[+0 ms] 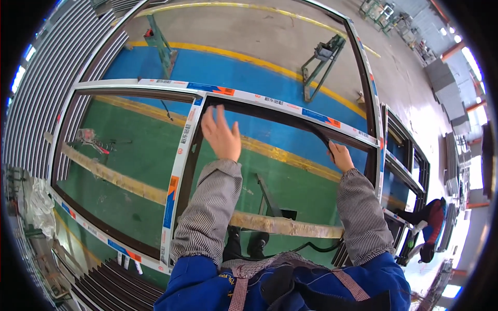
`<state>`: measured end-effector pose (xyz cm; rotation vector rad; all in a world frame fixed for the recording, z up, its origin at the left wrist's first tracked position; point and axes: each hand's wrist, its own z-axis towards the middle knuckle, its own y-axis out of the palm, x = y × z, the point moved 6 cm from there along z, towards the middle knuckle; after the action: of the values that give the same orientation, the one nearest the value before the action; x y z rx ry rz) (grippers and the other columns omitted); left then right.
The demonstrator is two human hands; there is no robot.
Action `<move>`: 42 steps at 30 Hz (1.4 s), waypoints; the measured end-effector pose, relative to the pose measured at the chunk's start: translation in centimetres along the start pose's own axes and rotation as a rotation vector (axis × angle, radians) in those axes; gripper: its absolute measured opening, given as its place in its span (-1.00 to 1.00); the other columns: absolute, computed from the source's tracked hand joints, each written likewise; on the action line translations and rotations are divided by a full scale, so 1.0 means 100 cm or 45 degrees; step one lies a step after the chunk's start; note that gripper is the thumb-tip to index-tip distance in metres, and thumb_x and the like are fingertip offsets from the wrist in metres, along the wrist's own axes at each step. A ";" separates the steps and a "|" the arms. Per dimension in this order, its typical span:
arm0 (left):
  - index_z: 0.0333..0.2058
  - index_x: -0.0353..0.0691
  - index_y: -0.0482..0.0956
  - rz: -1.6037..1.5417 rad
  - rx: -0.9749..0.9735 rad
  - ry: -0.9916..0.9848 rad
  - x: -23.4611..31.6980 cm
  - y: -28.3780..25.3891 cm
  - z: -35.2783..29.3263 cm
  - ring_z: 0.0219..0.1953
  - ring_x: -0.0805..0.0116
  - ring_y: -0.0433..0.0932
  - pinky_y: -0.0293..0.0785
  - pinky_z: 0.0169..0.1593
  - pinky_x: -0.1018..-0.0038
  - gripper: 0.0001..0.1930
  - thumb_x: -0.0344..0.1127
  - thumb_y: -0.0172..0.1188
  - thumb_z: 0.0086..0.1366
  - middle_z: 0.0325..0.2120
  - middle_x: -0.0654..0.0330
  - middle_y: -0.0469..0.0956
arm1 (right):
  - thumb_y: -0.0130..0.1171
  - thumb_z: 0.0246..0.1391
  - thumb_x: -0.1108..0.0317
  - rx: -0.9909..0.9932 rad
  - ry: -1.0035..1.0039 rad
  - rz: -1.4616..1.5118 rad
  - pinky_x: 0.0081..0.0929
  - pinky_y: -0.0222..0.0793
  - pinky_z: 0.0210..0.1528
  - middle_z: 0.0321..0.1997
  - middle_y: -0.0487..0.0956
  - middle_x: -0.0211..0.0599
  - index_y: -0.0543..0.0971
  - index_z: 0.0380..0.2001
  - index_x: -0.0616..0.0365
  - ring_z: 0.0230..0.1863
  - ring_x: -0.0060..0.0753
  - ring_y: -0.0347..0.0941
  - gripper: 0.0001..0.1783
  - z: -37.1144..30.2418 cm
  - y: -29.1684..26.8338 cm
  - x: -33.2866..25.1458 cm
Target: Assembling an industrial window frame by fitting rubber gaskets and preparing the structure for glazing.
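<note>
A large window frame [270, 102], its aluminium faces covered in printed white, blue and orange protective film, spans the view in front of me. My left hand [222, 136] is open, its fingers stretched up by the upper left inner corner of the middle opening. They look close to or touching the dark inner edge there. My right hand [341, 156] is closed on a black rubber sealing strip [317, 131], near the upper right part of the same opening. From that hand the strip curves up and left towards the frame's upper bar. The right fingertips are partly hidden.
Wrapped support bars [282, 226] cross beneath the frame. Green metal stands [322, 65] rise beyond it. Long profiles [62, 67] are stacked at left, dark ones [111, 285] at lower left. A person [433, 228] bends beside other frames [402, 155] at right.
</note>
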<state>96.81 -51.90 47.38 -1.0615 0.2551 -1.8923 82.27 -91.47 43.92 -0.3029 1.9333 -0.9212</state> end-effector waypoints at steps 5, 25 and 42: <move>-0.23 -0.31 0.51 -0.970 -0.941 -0.495 -0.013 0.105 -0.018 -0.41 0.26 0.59 0.52 -0.37 0.37 -0.76 -0.22 0.15 0.33 -0.39 0.09 0.60 | -0.08 0.30 -0.04 -0.193 0.129 0.168 -0.51 0.13 -0.66 -0.78 0.35 -0.46 0.52 -0.58 0.22 -0.76 -0.57 0.24 -0.43 0.004 0.017 -0.003; -0.50 -0.28 0.49 -1.572 -0.777 -1.184 -0.014 0.137 -0.030 -0.65 0.52 0.45 0.34 -0.59 0.57 -0.71 -0.24 0.11 0.37 -0.62 0.19 0.56 | 0.33 -0.08 0.18 0.291 -0.751 -0.801 -0.22 0.41 -0.10 -0.22 0.55 -0.22 0.52 -0.14 0.19 -0.15 -0.06 0.49 -0.54 -0.019 0.057 -0.125; -0.51 -0.29 0.44 -1.659 -0.761 -1.301 -0.011 0.138 -0.031 -0.70 0.57 0.30 0.17 -0.65 0.57 -0.73 -0.31 0.07 0.38 -0.66 0.24 0.47 | 0.36 -0.11 0.23 0.281 -1.039 -0.672 -0.24 0.28 0.04 -0.09 0.48 -0.18 0.40 0.03 0.19 -0.01 -0.12 0.39 -0.38 0.051 0.149 -0.229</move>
<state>103.22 -59.39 37.21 -2.9159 -0.6754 -1.9437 100.98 -71.09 46.83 -0.9255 0.9989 -1.1049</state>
